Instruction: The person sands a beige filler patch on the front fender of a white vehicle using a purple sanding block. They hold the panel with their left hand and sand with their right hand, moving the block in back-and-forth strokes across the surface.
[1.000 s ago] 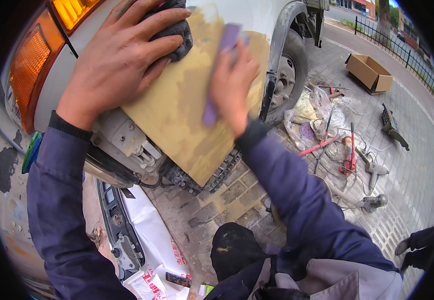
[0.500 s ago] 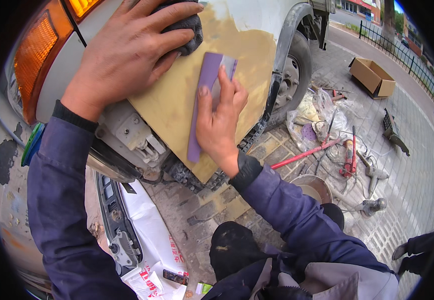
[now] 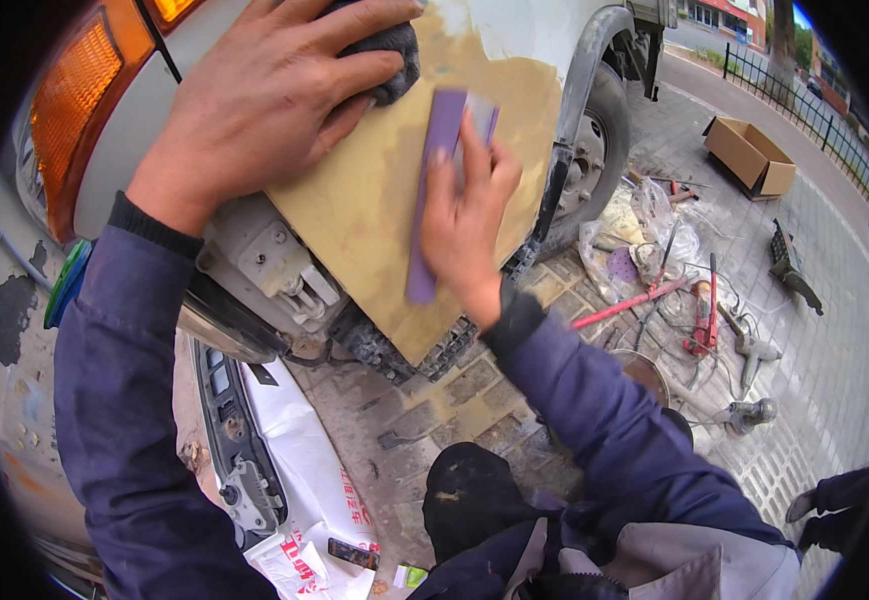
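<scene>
My right hand [image 3: 472, 215] is closed around a long sanding block faced with purple sandpaper [image 3: 439, 135], which lies against a vehicle body panel [image 3: 355, 255] coated in yellowish filler. The block stands nearly lengthwise up the panel. My left hand [image 3: 260, 105] rests farther up and to the left, its fingers curled over a dark grey cloth [image 3: 400, 60] pressed on the same panel. Part of the cloth is hidden beneath the fingers. White paint shows above the filler, and an orange indicator lamp [image 3: 80, 120] sits left of my left hand.
Right of the panel are a wheel [image 3: 595, 145], a bucket [image 3: 643, 372], a red-handled tool [image 3: 703, 315], a spray gun [image 3: 755, 355] and an open cardboard box [image 3: 750, 157]. A removed trim part [image 3: 240, 440] and a phone [image 3: 353, 553] lie below. Another person's legs [image 3: 845, 495] stand at right.
My right hand has slid the sanding block up and to the right across the panel. My left hand stays on the cloth; the whole view has shifted slightly.
</scene>
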Motion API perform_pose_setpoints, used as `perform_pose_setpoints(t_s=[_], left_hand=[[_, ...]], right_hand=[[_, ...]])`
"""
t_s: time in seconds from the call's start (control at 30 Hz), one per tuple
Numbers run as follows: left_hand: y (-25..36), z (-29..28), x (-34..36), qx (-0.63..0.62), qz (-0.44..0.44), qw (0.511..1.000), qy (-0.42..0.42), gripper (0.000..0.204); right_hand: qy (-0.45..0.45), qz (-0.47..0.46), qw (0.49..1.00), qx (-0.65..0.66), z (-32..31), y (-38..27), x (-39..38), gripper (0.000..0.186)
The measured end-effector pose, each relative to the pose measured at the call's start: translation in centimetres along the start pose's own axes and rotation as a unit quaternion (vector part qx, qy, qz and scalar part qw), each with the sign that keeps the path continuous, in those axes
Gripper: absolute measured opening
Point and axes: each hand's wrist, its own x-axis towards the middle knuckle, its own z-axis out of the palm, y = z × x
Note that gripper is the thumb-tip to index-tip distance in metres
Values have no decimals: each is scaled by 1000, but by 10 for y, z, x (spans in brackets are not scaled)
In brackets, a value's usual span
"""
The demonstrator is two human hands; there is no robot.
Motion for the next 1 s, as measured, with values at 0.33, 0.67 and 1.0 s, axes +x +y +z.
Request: perform_pose_setpoints(t_s=[0.33, 0.67, 1.0], left_hand=[[0, -1, -1, 2, -1, 1000, 11, 13], [-1, -1, -1, -17, -8, 1000, 2, 13], [1, -2, 2, -2, 3, 999, 38, 13]], right_hand=[[14, -15, 999, -31, 3, -13, -8, 54], [-4, 110, 994, 16, 3, 16, 44, 54], [25, 103, 993, -43, 1, 35, 57, 46]])
